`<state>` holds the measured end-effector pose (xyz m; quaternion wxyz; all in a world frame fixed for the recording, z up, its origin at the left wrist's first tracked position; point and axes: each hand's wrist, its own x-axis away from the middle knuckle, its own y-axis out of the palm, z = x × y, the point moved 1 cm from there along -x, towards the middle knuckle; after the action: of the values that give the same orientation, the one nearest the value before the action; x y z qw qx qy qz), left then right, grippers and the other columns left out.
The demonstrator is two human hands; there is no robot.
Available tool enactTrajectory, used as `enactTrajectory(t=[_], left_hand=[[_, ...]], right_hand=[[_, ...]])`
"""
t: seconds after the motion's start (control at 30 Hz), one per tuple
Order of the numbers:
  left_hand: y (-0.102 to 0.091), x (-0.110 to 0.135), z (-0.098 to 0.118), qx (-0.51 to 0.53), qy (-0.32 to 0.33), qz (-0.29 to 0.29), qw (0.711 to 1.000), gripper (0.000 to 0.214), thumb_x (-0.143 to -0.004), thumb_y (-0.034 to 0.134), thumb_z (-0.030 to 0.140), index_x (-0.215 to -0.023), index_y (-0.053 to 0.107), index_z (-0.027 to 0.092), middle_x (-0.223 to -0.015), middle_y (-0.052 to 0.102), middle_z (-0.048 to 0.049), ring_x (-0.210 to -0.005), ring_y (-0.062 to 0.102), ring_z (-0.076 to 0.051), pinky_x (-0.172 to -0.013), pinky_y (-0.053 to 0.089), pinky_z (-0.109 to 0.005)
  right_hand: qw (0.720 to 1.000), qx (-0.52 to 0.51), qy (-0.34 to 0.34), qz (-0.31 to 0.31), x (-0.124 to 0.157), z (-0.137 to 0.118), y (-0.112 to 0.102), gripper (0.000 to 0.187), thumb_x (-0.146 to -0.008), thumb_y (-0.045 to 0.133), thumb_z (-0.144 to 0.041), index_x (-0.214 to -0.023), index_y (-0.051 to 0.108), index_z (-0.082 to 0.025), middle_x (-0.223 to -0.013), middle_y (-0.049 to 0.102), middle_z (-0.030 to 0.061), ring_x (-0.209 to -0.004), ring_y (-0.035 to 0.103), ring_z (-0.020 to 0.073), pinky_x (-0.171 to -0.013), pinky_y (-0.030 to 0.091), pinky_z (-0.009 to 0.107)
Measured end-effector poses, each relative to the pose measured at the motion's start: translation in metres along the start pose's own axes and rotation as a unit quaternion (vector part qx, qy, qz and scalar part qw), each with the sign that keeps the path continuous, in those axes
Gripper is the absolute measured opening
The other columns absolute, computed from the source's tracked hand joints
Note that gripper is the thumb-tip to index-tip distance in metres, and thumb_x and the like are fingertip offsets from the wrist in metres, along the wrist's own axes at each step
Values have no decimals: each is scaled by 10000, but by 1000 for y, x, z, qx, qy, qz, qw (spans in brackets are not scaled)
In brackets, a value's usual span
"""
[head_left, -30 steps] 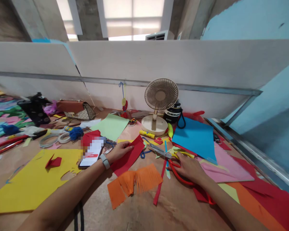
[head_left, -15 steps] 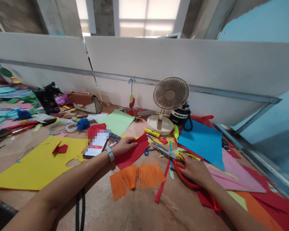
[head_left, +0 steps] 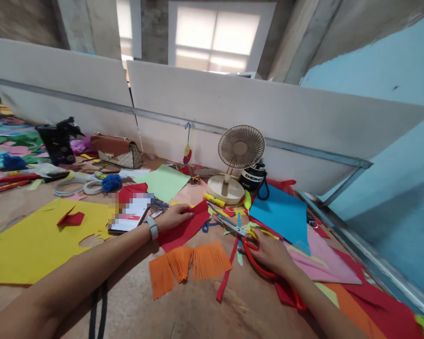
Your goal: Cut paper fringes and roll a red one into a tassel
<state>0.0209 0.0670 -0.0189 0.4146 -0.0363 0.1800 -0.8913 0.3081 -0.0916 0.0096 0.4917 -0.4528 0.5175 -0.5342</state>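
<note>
A brown table (head_left: 212, 320) carries everything here. On its left part lies the largest sheet, a yellow sheet (head_left: 31, 245) with a hole cut in it; on the right side is a blue sheet (head_left: 281, 216). Between them, farther back, a beige fan (head_left: 240, 147) stands upright on its round base. Nearer to the person there is an orange fringed paper (head_left: 212, 263), which lies flat. The scissors (head_left: 240, 231) have red and yellow handles, and the right hand (head_left: 270, 252) grasps them by these handles. Their blades point toward the red paper (head_left: 178, 235), which is behind the orange one; whether they touch it, I cannot tell. The left hand (head_left: 175, 216) pinches this red paper with thumb and fingers. Near the left wrist rests a phone (head_left: 137, 209). Smaller are a narrow red strip (head_left: 226, 280), below the scissors, and a yellow tube (head_left: 214, 199) just beside the fan's base.
</note>
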Motion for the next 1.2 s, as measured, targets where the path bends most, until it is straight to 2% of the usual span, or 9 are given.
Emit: enactTrajectory(t=[0.2, 0.43, 0.9, 1.2], left_hand=[[0, 1, 4, -8, 11, 8, 1000, 302, -783, 590, 436, -804, 643, 140, -666, 596, -9, -572, 467, -132, -512, 325, -245], [2, 1, 7, -27, 1, 2, 1000, 346, -818, 540, 452, -879, 643, 127, -700, 608, -32, -569, 480, -135, -488, 313, -246], [1, -1, 6, -37, 5, 0, 999, 338, -795, 542, 451, -849, 625, 127, -694, 575, -10, -595, 458, -130, -527, 339, -241], [0, 1, 5, -47, 4, 3, 999, 311, -795, 546, 439, -813, 613, 136, -657, 553, 9, -567, 450, -118, -512, 334, -233]], right_hand=[[1000, -3, 2, 2, 1, 0, -1, 429, -826, 439, -618, -917, 500, -203, -960, 708, 122, -856, 675, 325, -578, 350, 304], [1000, -13, 6, 9, 0, -1, -2, 424, -820, 453, -602, -935, 516, -199, -985, 706, 128, -869, 671, 338, -589, 362, 314], [1000, -1, 2, 3, -1, 2, 2, 433, -824, 436, -613, -931, 501, -198, -960, 710, 135, -865, 673, 362, -582, 380, 331], [1000, 2, 7, 7, -2, 1, 2, 471, -804, 456, -645, -949, 522, -202, -984, 705, 117, -879, 673, 340, -591, 387, 319]])
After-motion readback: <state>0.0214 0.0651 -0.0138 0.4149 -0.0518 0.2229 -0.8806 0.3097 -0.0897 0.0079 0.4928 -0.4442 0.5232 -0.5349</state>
